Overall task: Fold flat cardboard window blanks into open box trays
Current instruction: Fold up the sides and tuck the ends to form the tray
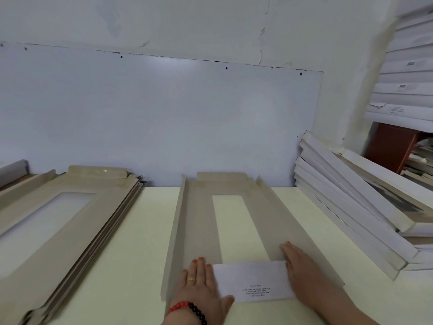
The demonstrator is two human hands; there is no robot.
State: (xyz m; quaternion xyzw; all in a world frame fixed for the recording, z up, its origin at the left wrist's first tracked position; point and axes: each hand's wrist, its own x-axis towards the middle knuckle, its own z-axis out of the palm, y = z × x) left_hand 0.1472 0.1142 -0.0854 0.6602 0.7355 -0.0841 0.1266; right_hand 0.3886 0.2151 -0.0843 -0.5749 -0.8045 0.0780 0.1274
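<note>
so there's one cardboard blank (199, 221) lying lengthwise on the pale worktop (145, 231), running away from the person toward the wall panel (164, 113). its two long side flaps are already standing up a bit, so it's half a tray, with nothing in it except the long window cutout showing the worktop through it. the near end flap (254, 281) is folded over onto the blank, white side up with small printed text, too small to read. left hand (201, 282) lies flat with straight fingers on the blank just left of that flap, thumb touching the flap's near edge. right hand (302, 270) presses flat just right of the flap, fingers straight too. left of the blank sits a stack of flat blanks (70, 231). right of the blank is a leaning pile of finished white trays (356, 207), nested in each other.
</note>
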